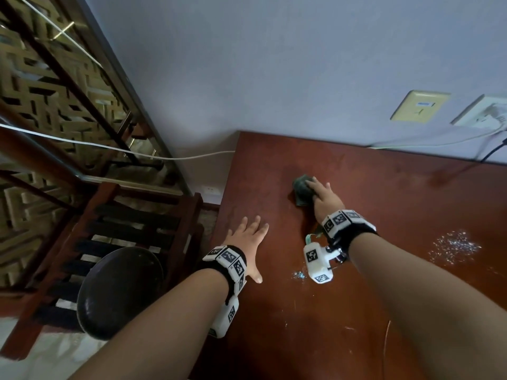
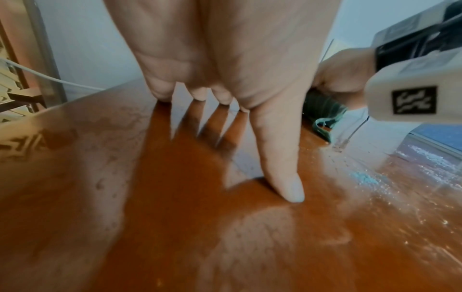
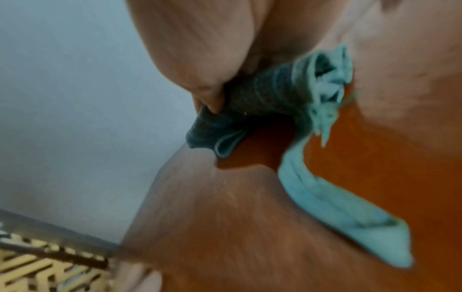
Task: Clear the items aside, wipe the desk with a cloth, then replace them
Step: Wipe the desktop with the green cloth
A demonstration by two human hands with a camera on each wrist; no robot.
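A dark green cloth (image 1: 301,192) lies bunched on the reddish-brown desk (image 1: 384,187), toward its back left part. My right hand (image 1: 322,197) lies on top of it, and the right wrist view shows the fingers curled into the cloth (image 3: 265,94), with a lighter teal strip trailing over the wood. My left hand (image 1: 248,242) rests flat on the desk near its left edge, fingers spread straight and holding nothing; in the left wrist view its thumb (image 2: 280,158) touches the wood (image 2: 175,217). The cloth (image 2: 322,110) shows beyond it.
Sparkling crumbs or dust (image 1: 454,246) lie on the desk to the right, with a smaller patch (image 1: 299,275) near the right wrist. Wall sockets (image 1: 419,105) and cables (image 1: 439,138) sit at the back right. A dark round stool (image 1: 120,292) and wooden stairs (image 1: 109,229) stand left of the desk.
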